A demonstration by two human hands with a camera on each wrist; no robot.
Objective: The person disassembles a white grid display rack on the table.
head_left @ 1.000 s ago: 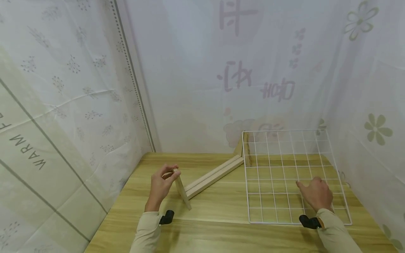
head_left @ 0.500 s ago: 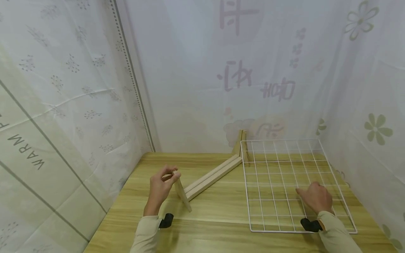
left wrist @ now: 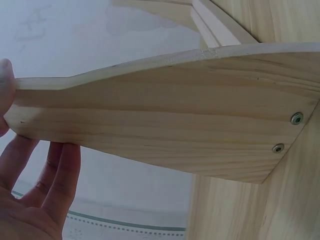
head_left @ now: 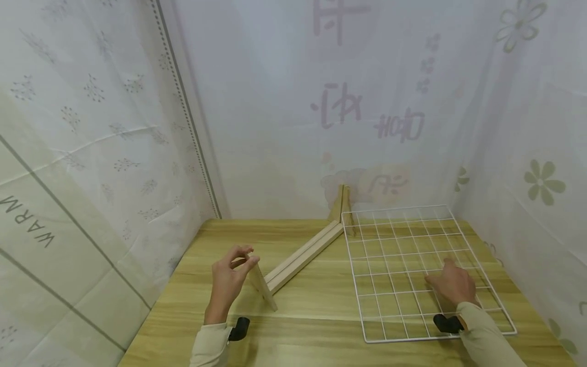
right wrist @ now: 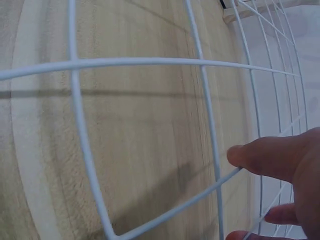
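Observation:
My left hand (head_left: 228,278) pinches the upper end of a wooden side panel (left wrist: 150,115), thumb on one edge and fingers on the other. Two bolt heads (left wrist: 297,118) show low on the panel. Pale wooden bars (head_left: 304,257) run from it across the table to a second upright panel (head_left: 339,206) at the back. On the right, my right hand (head_left: 454,283) holds a white wire grid (right wrist: 135,62) by a wire, thumb and fingers on either side. The grid lies at a slant over the table, and its back left corner overlaps the second panel in the head view.
Beneath everything is a wood-grain table (head_left: 312,326). Patterned white curtains (head_left: 275,102) hang behind it and at both sides. Each wrist carries a black camera mount (head_left: 239,329).
The wire grid has tilted lower, its far edge dropping and its near edge coming toward me. My left hand keeps its grip on the side panel. The head view has shifted slightly.

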